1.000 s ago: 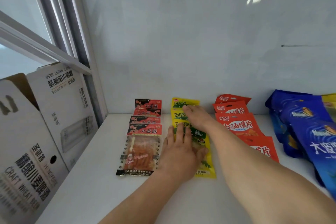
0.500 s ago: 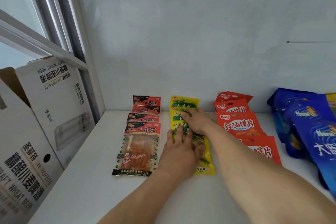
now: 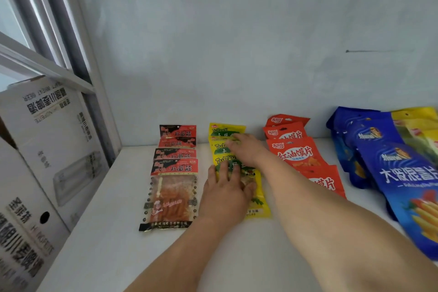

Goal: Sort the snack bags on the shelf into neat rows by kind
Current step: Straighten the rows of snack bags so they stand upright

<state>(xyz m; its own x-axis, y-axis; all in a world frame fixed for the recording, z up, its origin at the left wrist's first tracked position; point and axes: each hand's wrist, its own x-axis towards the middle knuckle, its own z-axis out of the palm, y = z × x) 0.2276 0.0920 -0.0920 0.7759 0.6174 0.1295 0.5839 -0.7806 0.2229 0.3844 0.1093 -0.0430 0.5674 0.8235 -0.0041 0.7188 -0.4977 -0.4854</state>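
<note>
White shelf [image 3: 113, 232], backed by a pale glossy wall [image 3: 237, 54]. Landmark for all places below: the row of yellow snack bags [image 3: 259, 206], which runs from the shelf's front toward the wall, bags overlapping like tiles.

Left hand [image 3: 227, 193]: lies flat on the nearest yellow bag, fingers straight and slightly spread, pressing down; it grasps nothing.

Right hand [image 3: 246, 149]: reaches farther back along the same yellow row, palm down, fingers extended over the second and third bags from the front. It touches them; the fingertips are blurred, so whether any finger curls under an edge cannot be told.

Just left of the yellow row: a row of red-and-black gluten-strip packets [image 3: 174, 168], four showing, overlapping, the front one with a clear window over orange strips. A narrow strip of shelf lies between the two rows.

Just right of the yellow row: a row of red-orange chip bags [image 3: 294, 152], partly hidden behind the right forearm.

Farther right of the yellow row, well apart from it: a pile of large blue potato-stick bags [image 3: 391, 173], leaning and overlapping. Behind them, at the frame's edge, a second lot of yellow bags [image 3: 414, 123], only partly seen.

Far left of the yellow row, off the shelf: white beer cartons [image 3: 54, 140] with black print, beside a grey upright frame [image 3: 78, 54].
</note>
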